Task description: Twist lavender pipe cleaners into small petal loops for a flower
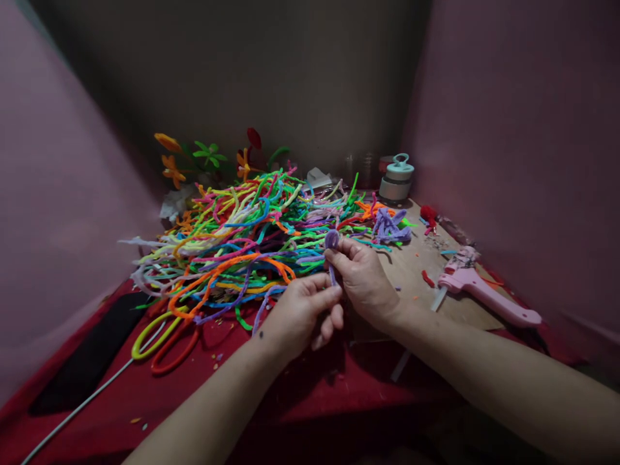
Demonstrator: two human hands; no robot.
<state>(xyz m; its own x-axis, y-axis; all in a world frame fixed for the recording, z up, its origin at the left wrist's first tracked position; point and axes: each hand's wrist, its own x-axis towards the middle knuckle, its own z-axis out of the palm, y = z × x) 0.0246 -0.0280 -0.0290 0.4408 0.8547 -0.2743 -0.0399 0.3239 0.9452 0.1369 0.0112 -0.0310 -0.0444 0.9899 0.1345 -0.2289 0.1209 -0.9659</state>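
A purple pipe cleaner (332, 239), bent into a small loop at its top, is held between both hands. My right hand (361, 274) pinches it just below the loop, with thumb and forefinger together. Lower down, my left hand (305, 313) pinches the strand near its bottom end, its other fingers loosely curled. Right behind the hands lies a large heap of multicoloured pipe cleaners (242, 226). A bunch of bent purple pipe cleaners (391, 226) rests to the right of the heap.
A pink glue gun (489, 294) lies on a brown board (465, 316) at right, a glue stick in it. A teal-lidded jar (396, 181) and pipe-cleaner flowers (208, 155) stand behind. Yellow-handled (140, 349) loop, black flat object (87, 355) and white cable (77, 410) lie left.
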